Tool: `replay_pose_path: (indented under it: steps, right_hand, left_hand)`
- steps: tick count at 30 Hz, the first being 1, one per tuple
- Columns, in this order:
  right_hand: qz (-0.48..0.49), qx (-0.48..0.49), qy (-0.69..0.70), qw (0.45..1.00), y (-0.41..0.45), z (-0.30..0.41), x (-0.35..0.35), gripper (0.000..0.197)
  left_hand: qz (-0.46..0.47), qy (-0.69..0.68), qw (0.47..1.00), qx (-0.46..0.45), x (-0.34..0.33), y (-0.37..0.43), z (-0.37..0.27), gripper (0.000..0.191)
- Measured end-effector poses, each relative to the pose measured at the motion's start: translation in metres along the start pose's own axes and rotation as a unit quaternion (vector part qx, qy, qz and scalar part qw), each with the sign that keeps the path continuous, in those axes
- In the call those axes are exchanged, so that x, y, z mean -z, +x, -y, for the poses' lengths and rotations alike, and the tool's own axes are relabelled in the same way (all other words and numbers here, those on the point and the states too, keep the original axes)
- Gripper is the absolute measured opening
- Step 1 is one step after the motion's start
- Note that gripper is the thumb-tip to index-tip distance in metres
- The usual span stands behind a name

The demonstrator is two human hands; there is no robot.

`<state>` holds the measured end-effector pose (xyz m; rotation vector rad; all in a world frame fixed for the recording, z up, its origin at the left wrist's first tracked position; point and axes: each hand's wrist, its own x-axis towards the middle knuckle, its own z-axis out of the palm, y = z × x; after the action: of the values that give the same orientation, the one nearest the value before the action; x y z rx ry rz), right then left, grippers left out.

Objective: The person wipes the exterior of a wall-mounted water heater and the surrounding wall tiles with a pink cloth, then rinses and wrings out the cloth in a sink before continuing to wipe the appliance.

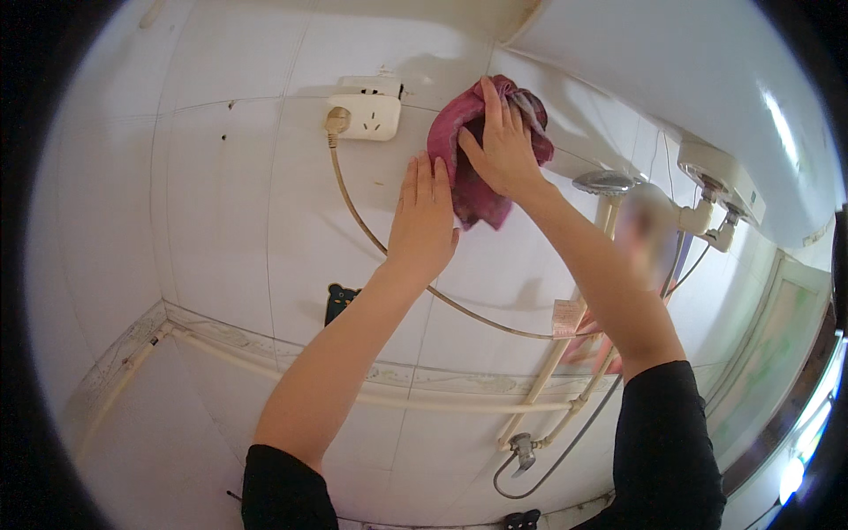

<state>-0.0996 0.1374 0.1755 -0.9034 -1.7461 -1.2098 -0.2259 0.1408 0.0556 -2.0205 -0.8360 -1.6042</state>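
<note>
My right hand [507,149] lies spread on a crumpled dark pink cloth [487,205], pressing it flat against the white wall tiles [344,218]. Just left of it, my left hand [424,209] rests palm-on to the wall, its fingers extended upward and its fingertips beside the cloth's left edge. Whether those fingertips touch the cloth I cannot tell. To the left of both hands is a white wall socket [377,118] with a beige plug [338,120] in it. The plug's cable [354,209] runs down behind my left wrist and on to the right.
A white water heater [689,73] hangs at the upper right, with pipe fittings [695,218] below. Near my right forearm are a shower head [603,181], beige pipes [546,377] and a paper tag [567,318] bearing writing. A metal mixer valve [523,452] sits lower down.
</note>
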Motion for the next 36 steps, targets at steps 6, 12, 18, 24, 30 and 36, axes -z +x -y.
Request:
replay_pose_path:
  steps: [6, 12, 18, 24, 30, 36]
  right_hand:
    - [0.004, -0.060, -0.043, 0.997, 0.014, 0.009, -0.032, 0.077]
    - [-0.090, 0.006, -0.107, 0.990, 0.066, -0.013, -0.046, 0.074]
    - [-0.116, 0.028, -0.151, 0.981, 0.153, -0.029, -0.050, 0.071]
    - [-0.327, -0.025, -0.279, 0.902, 0.245, -0.061, -0.061, 0.052]
    - [-0.109, -0.038, -0.080, 0.990, 0.199, 0.001, -0.056, 0.088]
    - [-0.118, -0.092, -0.159, 0.976, 0.199, 0.000, -0.062, 0.102]
  left_hand:
    - [-0.041, 0.102, 0.994, 0.013, -0.022, 0.005, 0.030, 0.099]
    - [-0.017, 0.228, 0.973, 0.028, -0.027, 0.005, 0.023, 0.088]
    - [0.045, 0.313, 0.948, 0.031, -0.011, 0.007, 0.016, 0.058]
    - [0.087, 0.312, 0.946, -0.003, 0.006, 0.009, -0.003, 0.055]
    - [0.038, 0.309, 0.950, 0.009, -0.002, 0.003, 0.028, 0.055]
    - [0.087, 0.350, 0.933, 0.013, -0.003, 0.009, 0.018, 0.056]
